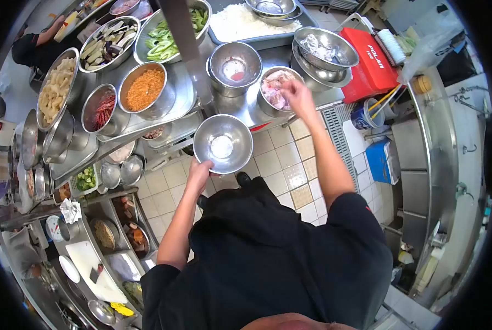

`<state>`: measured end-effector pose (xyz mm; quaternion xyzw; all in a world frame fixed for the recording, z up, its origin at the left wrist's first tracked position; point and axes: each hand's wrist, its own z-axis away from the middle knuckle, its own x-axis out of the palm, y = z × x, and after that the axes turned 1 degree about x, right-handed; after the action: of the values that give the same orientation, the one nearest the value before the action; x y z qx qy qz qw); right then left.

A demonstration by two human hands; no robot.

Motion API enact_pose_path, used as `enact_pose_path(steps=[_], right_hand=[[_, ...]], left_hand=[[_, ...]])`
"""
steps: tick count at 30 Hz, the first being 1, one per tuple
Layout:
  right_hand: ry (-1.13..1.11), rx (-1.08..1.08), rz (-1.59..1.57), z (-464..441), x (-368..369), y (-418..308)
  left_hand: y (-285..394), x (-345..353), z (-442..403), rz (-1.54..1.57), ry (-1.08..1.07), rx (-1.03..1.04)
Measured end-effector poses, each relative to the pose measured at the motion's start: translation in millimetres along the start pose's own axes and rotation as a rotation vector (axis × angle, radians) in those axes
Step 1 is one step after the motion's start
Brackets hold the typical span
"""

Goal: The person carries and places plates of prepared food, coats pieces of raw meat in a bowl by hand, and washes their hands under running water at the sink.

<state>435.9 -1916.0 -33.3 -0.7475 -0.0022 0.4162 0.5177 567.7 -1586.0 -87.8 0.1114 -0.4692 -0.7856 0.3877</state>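
Observation:
My left hand (203,169) grips the near rim of an empty steel bowl (222,144), held over the floor just in front of the counter. My right hand (296,98) is at a steel pot (278,91) of raw pinkish meat pieces, over its right side. Its fingers are bent together, and whether they hold a piece is too small to tell. Left of that pot stands another steel pot (235,69) with a little reddish residue inside. Behind and to the right, a steel colander (325,48) with whitish contents rests on stacked bowls.
Bowls of orange shreds (143,89), red chillies (104,111), green vegetables (162,41) and eggplant (109,45) stand left of a metal post (184,38). A blue-grey tray of rice (251,39) is at the back. A red box (369,63) stands right.

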Motion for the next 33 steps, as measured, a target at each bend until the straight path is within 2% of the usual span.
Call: enact_pose_path(steps=[1, 3, 6, 9, 13, 16, 20, 23, 24, 27, 28, 31, 32, 33], right_hand=[[-0.063, 0.033, 0.261, -23.9, -11.7, -5.5], [-0.127, -0.074, 0.481, -56.1, -0.7, 39.0], [-0.054, -0.238, 0.483, -72.2, 17.4, 65.4], [-0.259, -0.011, 0.701, -84.6, 32.7, 78.8], [-0.185, -0.061, 0.582, -76.7, 25.1, 56.2], [-0.191, -0.101, 0.568, -80.9, 30.3, 69.9], [-0.144, 0.002, 0.54, -81.8, 30.4, 61.2], [-0.2, -0.037, 0.649, -85.6, 12.7, 34.9], [-0.177, 0.076, 0.647, -87.8, 7.5, 27.1], [-0.062, 0.022, 0.559, -89.9, -19.2, 33.9], [-0.081, 0.048, 0.43, -83.7, -33.9, 25.5], [-0.354, 0.278, -0.224, -69.0, -51.1, 11.4], [-0.459, 0.247, -0.37, -56.0, -49.7, -1.0], [-0.551, 0.135, -0.337, -51.4, -41.4, -4.5]], left_hand=[[-0.4, 6.8, -0.3, -0.018, 0.016, 0.004], [-10.2, 20.8, -2.2, -0.018, 0.065, 0.015], [-16.4, 38.5, -2.0, 0.014, 0.08, 0.011], [-17.0, 52.7, 2.2, 0.058, 0.112, -0.009], [4.4, 68.7, 1.1, -0.006, 0.086, 0.011], [10.8, 80.5, -13.9, 0.013, 0.048, 0.069], [19.7, 97.5, -33.0, 0.037, -0.02, 0.052], [24.6, 108.9, -38.8, 0.021, -0.018, 0.055], [23.1, 109.2, -42.1, -0.007, -0.03, 0.05], [24.8, 115.8, -43.2, -0.065, 0.016, 0.053], [27.2, 117.1, -42.3, -0.059, -0.001, 0.037], [30.2, 121.4, -42.8, -0.085, -0.019, 0.02], [29.9, 122.5, -42.7, -0.071, -0.014, 0.019], [29.5, 124.0, -43.0, -0.058, -0.011, 0.019]])
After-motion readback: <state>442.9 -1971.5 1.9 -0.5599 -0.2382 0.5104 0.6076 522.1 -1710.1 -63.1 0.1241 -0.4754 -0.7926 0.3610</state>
